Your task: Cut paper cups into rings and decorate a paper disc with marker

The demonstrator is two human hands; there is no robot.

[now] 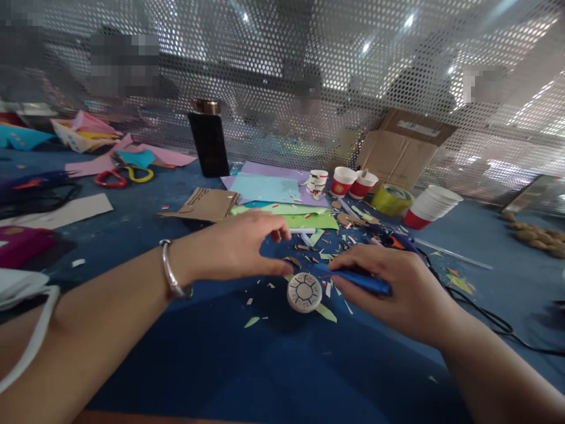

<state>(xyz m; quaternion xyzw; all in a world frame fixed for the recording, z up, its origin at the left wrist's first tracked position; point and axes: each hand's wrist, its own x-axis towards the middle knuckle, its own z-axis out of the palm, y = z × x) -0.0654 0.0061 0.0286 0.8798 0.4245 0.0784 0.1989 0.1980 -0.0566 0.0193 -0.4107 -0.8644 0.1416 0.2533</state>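
Note:
My right hand (397, 288) is closed around a blue glue gun (364, 281), its tip pointing left toward a small brown scrap (292, 261). My left hand (241, 244), with a silver bracelet (170, 277) on the wrist, pinches that scrap between thumb and fingers. Just below both hands a small round cardboard disc (304, 292) with a drawn pattern lies on the blue table (212, 353). Paper snippets are scattered around it.
Coloured paper sheets (269, 188), cardboard pieces (205, 204), paper cups (353, 182), a stack of cups (430, 206), a tape roll (391, 199), scissors (123, 175) and a dark bottle (208, 141) lie behind. A perforated metal screen (282, 70) closes the back. A black cord (485, 315) runs right.

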